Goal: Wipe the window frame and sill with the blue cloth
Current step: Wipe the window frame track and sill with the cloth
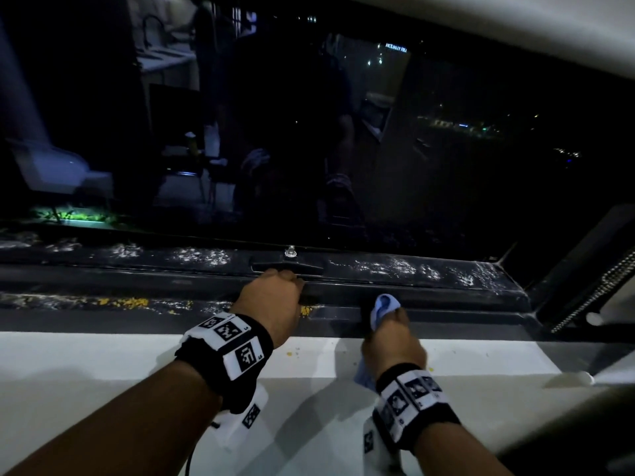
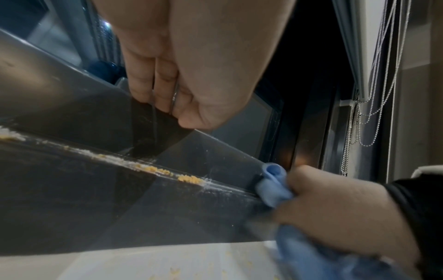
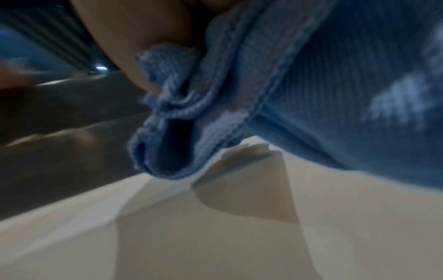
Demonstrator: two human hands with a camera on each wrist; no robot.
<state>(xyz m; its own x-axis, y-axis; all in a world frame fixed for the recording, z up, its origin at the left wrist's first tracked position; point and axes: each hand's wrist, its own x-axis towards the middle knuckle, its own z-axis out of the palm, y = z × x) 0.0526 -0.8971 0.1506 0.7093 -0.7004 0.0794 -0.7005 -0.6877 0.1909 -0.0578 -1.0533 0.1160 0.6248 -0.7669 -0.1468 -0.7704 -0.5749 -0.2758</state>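
While wiping: the right hand (image 1: 391, 341) holds the bunched blue cloth (image 1: 385, 308) on the dark window frame (image 1: 429, 297).
Left hand (image 1: 271, 297): fingers curled over the frame edge — bracing.
Technique: press along the groove toward the yellow crumbs (image 2: 189, 179) — then sweep the white sill (image 1: 103, 359).

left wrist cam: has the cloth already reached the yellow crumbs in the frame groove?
No. The blue cloth in the right hand sits just to the right of the yellow crumbs, which lie uncovered in the dark frame groove.

Only a distant lit sign (image 1: 396, 47) outside shows lettering, too small to read.
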